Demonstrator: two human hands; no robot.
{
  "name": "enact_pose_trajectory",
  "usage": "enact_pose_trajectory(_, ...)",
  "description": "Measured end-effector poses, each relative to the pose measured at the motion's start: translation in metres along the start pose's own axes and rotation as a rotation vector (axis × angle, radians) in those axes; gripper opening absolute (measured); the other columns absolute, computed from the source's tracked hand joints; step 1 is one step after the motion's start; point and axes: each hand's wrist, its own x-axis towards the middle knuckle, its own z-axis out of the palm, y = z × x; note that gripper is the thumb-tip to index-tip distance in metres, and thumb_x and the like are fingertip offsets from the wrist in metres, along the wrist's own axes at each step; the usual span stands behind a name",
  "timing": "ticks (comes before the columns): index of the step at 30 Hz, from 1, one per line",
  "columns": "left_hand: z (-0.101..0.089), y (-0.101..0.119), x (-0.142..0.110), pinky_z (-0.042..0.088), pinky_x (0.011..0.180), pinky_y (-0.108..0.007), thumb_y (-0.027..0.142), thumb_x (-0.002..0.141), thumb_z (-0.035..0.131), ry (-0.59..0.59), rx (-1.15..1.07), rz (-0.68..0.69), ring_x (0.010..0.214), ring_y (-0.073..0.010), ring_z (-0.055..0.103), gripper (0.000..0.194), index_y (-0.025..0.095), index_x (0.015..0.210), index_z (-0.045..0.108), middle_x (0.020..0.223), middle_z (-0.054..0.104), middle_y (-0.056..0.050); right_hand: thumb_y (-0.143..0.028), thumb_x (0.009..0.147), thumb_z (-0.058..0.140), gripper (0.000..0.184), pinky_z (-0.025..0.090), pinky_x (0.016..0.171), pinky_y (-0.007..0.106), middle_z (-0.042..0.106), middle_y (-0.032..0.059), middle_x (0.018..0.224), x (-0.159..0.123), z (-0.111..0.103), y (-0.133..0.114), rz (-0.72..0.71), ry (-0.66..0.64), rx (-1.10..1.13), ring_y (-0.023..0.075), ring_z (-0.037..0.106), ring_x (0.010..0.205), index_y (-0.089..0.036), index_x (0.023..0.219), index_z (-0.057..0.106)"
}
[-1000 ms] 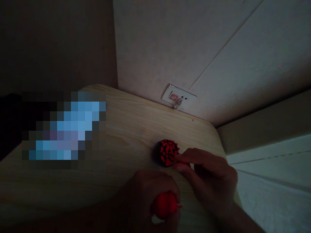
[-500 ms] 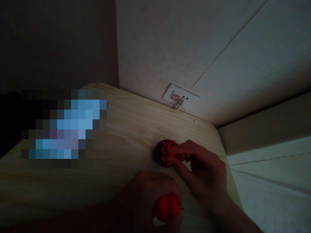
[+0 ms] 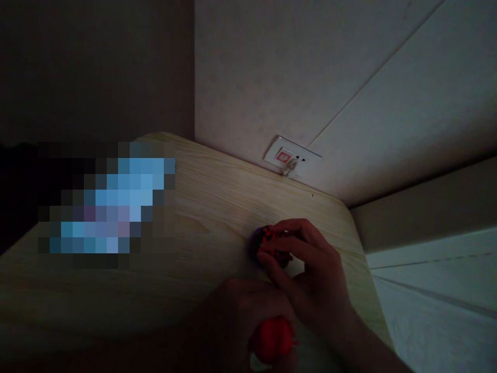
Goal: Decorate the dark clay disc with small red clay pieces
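Note:
In the head view, a small dark rounded object [image 3: 267,235] dotted with red pieces sits on the wooden tabletop, near the middle. My right hand [image 3: 318,274] is closed over its right side, with thumb and fingertips pressed to the surface. Whether a small red bit lies between those fingertips I cannot tell. Lower down, my left hand [image 3: 256,303] is wrapped around a smooth red lump [image 3: 274,339] that looks like modelling clay. A thin red tip sticks out of the lump on its right. The left fingertips are partly in shadow.
A blurred-out bluish bright patch [image 3: 132,186] lies on the left of the pale wooden table [image 3: 217,207]. Behind the table, a wall socket with a plug [image 3: 291,157] is set low in the wall. A tiny red speck [image 3: 312,195] lies near the back edge.
My right hand has shifted slightly left and its fingers now cover more of the red-dotted object. My left hand still holds the red lump. The whole view has moved a little.

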Motion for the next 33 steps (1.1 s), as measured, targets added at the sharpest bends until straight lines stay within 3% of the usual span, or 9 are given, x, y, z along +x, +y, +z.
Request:
enact_pose_trajectory(7, 0.0009, -0.002, -0.0011, 0.051, 0.063, -0.02, 0.021, 0.072, 0.065, -0.041, 0.001, -0.047, 0.065, -0.0144, 0.061, 0.009, 0.023, 0.081, 0.063, 0.075, 0.072, 0.002, -0.01, 0.087, 0.075, 0.015, 0.058, 0.077, 0.031, 0.066, 0.0058, 0.108, -0.0005, 0.0019, 0.0025, 0.001, -0.013, -0.001, 0.018, 0.067, 0.094, -0.023, 0.096, 0.076)
enact_pose_trajectory(11, 0.0005, -0.002, -0.001, 0.05, 0.063, -0.019, 0.017, 0.073, 0.067, -0.011, 0.007, 0.012, 0.063, -0.0129, 0.062, 0.01, 0.022, 0.081, 0.064, 0.073, 0.072, 0.003, -0.01, 0.088, 0.074, 0.014, 0.057, 0.076, 0.03, 0.066, 0.006, 0.107, -0.0003, 0.0012, 0.002, -0.004, -0.008, -0.017, 0.0176, 0.067, 0.093, -0.022, 0.096, 0.076)
enact_pose_trajectory(33, 0.0032, -0.0057, -0.0032, 0.05, 0.061, -0.019, 0.021, 0.075, 0.068, 0.02, -0.002, 0.044, 0.062, -0.0128, 0.06, 0.009, 0.022, 0.083, 0.064, 0.074, 0.071, 0.002, -0.012, 0.09, 0.072, 0.011, 0.058, 0.074, 0.031, 0.067, 0.0066, 0.107, -0.0005, 0.0032, 0.0017, -0.025, -0.007, -0.035, 0.019, 0.068, 0.093, -0.022, 0.095, 0.075)
